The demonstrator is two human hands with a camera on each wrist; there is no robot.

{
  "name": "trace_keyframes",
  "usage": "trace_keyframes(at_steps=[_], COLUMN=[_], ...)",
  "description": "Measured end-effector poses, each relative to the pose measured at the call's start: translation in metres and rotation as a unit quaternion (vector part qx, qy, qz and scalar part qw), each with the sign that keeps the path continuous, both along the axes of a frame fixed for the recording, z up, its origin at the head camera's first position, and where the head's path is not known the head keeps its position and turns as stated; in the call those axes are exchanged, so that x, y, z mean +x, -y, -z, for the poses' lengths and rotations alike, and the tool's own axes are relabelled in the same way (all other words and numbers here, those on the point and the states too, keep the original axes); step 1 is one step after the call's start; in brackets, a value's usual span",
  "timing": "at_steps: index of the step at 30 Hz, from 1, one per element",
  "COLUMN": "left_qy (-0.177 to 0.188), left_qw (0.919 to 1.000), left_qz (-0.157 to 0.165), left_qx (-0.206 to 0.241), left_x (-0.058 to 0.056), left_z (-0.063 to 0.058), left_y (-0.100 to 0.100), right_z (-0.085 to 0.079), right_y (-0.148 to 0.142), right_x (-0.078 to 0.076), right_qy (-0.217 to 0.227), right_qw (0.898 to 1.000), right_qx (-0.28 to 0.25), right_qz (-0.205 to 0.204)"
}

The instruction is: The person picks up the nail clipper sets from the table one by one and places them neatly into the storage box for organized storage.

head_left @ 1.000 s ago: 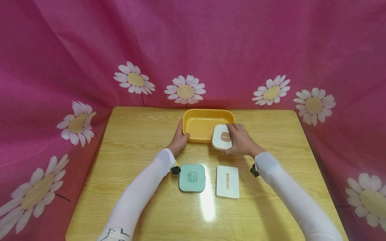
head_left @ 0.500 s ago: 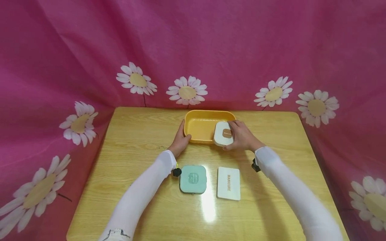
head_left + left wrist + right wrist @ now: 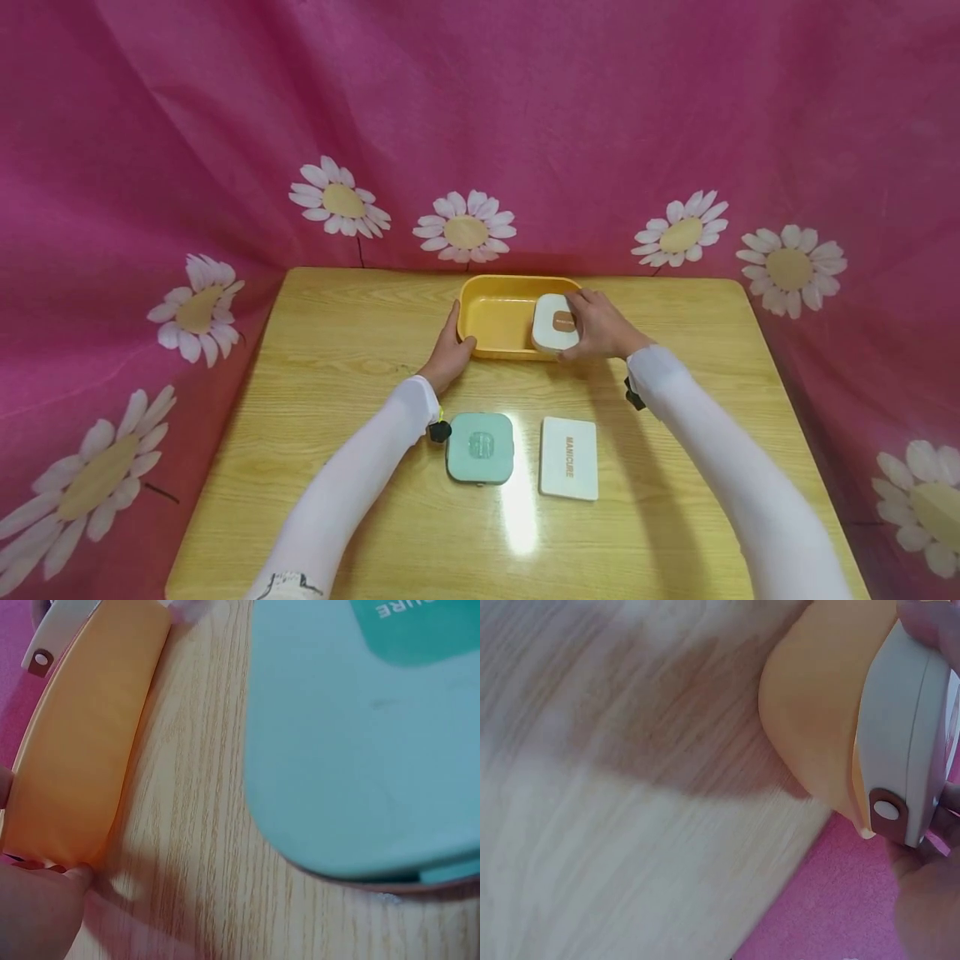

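Note:
At the back of the table, my left hand [image 3: 448, 357] grips the left end of a yellow rectangular tub [image 3: 497, 323], thumb at its front corner. My right hand [image 3: 606, 329] holds a white rounded square manicure case [image 3: 553, 323] with a brown label, fingers at the far edge and thumb at the near one. The case overlaps the tub's right part, tilted near its rim. In the right wrist view, a brown snap tab [image 3: 886, 813] shows on the case [image 3: 900, 712], right beside the tub's wall [image 3: 810, 697].
Nearer the front lie a mint green square case [image 3: 480, 448] and a flat white box [image 3: 568, 458] marked MANICURE. The green case [image 3: 360, 765] fills much of the left wrist view. A pink cloth with daisies [image 3: 465, 229] hangs behind the wooden table [image 3: 337, 333].
The right hand has moved the white case away from the body, from the tub's front edge to over its right part. The left hand keeps its grip on the tub.

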State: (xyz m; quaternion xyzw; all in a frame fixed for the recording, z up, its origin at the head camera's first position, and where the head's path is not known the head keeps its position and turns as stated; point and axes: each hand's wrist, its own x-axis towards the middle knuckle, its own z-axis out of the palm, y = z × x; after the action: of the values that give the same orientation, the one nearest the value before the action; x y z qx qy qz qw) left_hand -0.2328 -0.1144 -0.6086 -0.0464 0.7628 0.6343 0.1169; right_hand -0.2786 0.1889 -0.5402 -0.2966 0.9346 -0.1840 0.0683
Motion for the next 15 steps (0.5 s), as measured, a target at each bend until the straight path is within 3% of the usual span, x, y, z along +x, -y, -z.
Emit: trace_keyframes(at_steps=[6,15], left_qy=[0.003,-0.024], left_qw=[0.9999,0.9997], left_qz=[0.0,-0.002], left_qx=[-0.01,-0.004], left_x=[0.0,0.001], left_z=[0.0,-0.002], left_y=[0.002,-0.001], right_z=[0.002,0.001], right_y=[0.004,0.013], right_x=[-0.015,-0.031], right_qy=[0.005,0.021], right_qw=[1.0,0.999], right_qx=[0.01,0.016], right_qz=[-0.009,-0.019])
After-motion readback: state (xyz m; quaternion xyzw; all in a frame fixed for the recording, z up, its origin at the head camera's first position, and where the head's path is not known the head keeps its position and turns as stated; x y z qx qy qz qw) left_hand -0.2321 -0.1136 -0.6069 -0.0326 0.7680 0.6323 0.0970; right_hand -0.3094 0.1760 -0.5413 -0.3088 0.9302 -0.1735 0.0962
